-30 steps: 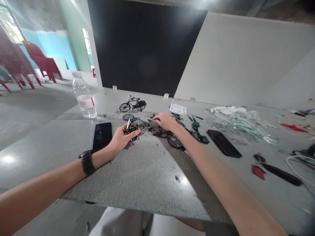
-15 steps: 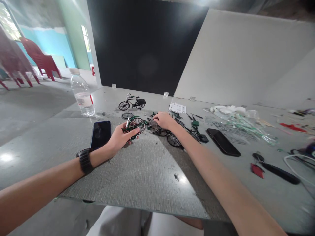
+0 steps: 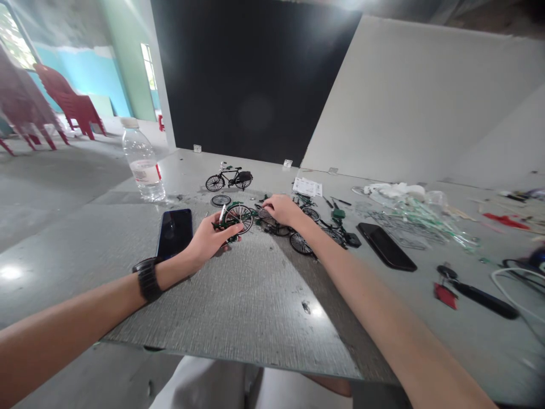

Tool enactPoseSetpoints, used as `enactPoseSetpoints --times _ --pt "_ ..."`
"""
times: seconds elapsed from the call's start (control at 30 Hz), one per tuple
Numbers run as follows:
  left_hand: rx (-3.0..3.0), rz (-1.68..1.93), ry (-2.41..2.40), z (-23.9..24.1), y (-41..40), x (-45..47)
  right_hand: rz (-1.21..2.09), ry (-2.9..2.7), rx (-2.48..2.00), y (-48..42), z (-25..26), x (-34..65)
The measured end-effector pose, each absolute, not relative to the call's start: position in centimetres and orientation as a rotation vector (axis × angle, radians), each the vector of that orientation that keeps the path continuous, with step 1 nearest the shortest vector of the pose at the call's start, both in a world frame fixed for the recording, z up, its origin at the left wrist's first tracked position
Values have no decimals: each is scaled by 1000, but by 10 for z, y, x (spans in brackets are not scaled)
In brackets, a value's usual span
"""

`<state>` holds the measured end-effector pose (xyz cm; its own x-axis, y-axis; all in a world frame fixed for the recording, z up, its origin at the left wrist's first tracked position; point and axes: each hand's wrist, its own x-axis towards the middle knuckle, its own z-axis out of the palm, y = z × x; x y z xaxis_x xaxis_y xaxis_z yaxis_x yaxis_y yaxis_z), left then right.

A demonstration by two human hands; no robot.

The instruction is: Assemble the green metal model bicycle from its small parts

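A miniature green bicycle assembly with a round, thin-spoked wheel [image 3: 239, 217] is pinched between left-hand fingers [image 3: 232, 230] above the grey, finely streaked table [image 3: 251, 307]. Right-hand fingers [image 3: 269, 207] bend close together among spindly dark bicycle parts [image 3: 277, 229], their grip hidden. Apparently a part-picking step, it calls for a light pinch.

Bright light glows in the window [image 3: 16, 37] at upper left, shiny spots and a dark shadow mark the table [image 3: 238, 301], and the red chairs [image 3: 72, 102] at the left edge look stretched and fuzzy.
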<state>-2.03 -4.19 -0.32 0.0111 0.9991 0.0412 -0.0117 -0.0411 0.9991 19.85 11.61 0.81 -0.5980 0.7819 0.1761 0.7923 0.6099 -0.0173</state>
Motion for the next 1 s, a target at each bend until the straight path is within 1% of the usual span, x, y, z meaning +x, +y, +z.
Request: enactPoseSetpoints --times 0.8,1.0 --pt "1243 1222 1191 -2 -43 -19 -17 -2689 -1345 118 15 205" --pt "1260 1217 1180 -2 -42 -19 -24 -2683 -1287 116 11 202"
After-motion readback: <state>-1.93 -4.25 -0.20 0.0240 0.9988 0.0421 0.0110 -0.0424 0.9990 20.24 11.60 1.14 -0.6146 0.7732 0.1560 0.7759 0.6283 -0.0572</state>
